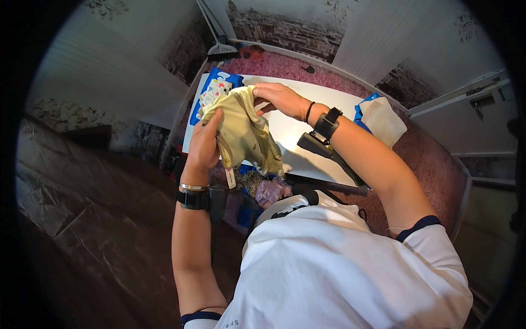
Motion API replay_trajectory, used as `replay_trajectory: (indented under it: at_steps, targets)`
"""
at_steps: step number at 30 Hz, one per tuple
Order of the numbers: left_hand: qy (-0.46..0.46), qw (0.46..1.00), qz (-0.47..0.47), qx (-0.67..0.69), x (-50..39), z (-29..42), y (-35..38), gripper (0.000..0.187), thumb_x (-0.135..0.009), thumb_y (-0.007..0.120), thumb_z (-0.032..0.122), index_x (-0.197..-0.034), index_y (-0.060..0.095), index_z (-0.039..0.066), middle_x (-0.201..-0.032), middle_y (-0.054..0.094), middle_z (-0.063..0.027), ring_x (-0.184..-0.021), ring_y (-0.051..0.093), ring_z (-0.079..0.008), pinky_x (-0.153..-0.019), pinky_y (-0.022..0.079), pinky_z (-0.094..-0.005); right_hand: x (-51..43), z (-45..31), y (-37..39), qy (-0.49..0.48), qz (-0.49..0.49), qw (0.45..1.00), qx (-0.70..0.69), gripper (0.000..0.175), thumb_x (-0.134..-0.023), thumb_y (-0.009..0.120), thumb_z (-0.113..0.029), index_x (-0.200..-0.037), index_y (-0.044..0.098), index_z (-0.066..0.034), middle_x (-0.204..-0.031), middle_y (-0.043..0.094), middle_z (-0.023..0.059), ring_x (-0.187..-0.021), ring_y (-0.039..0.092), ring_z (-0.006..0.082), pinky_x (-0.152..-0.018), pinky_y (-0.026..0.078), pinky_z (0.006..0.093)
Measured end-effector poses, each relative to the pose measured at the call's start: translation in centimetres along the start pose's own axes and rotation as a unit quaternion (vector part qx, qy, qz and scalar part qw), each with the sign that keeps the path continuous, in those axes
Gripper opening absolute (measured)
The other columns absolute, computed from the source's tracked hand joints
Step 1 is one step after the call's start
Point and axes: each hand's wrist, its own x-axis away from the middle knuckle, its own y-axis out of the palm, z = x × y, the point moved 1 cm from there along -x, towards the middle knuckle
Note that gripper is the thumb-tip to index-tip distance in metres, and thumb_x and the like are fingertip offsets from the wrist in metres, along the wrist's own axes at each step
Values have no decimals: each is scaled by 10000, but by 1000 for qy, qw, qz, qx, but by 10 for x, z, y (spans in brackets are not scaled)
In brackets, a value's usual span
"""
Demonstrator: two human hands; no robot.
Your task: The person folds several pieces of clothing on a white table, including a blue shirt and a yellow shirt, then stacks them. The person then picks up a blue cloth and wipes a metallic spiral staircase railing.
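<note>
A pale yellow-green cloth garment (242,123) hangs between my two hands above a white board (324,107). My left hand (203,142) grips its left edge, thumb on top. At the upper right edge, my right hand (281,98) pinches the fabric between thumb and fingers. A white tag (230,177) dangles from the lower left of the garment. Behind it, at the board's far left, lies a folded white cloth with a colourful print (215,91) on a blue package (234,79); the garment partly hides both.
At the board's right end, a folded beige cloth (384,121) rests over a blue package (372,98). Patterned fabrics (269,192) lie low in front of me. A broom (222,48) leans in the far corner above the pink carpet (279,63). A brown-covered surface (102,230) is at left.
</note>
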Motion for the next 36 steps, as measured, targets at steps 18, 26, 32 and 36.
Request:
replay_trajectory:
  at_steps: [18,26,32,36]
  targets:
    - [-7,996,68,62,12,-4,-70,493,-1083,486,330,-1436,502,-15,-1432,573,-188,-1278,585,-340,-1093,469,-486,11,33,-27,4,-117,954,277,308,-882,765,-234,-1122,732,-44,-884,686,32,-810,624,148,-752,512,304]
    - [3,996,71,53,20,1,-59,463,-1083,494,308,-1427,517,-1,-1397,598,-172,-1241,611,-305,-1057,494,-439,-9,43,-32,-79,79,978,178,242,-1029,569,-289,-1052,644,-61,-850,625,23,-798,567,136,-739,490,322]
    - [24,996,83,-30,19,27,-48,454,-1066,531,313,-1397,538,3,-1320,639,-168,-1152,660,-288,-965,560,-418,-4,16,-30,-200,126,943,236,280,-1044,549,-304,-1042,633,-38,-837,620,33,-792,565,136,-744,488,319]
    - [66,996,55,-12,15,59,-46,438,-1072,521,302,-1383,549,-5,-1294,650,-173,-1114,677,-284,-946,571,-414,5,-9,-25,-229,122,938,231,428,-952,673,-481,-986,657,-55,-816,649,62,-761,623,214,-711,510,354]
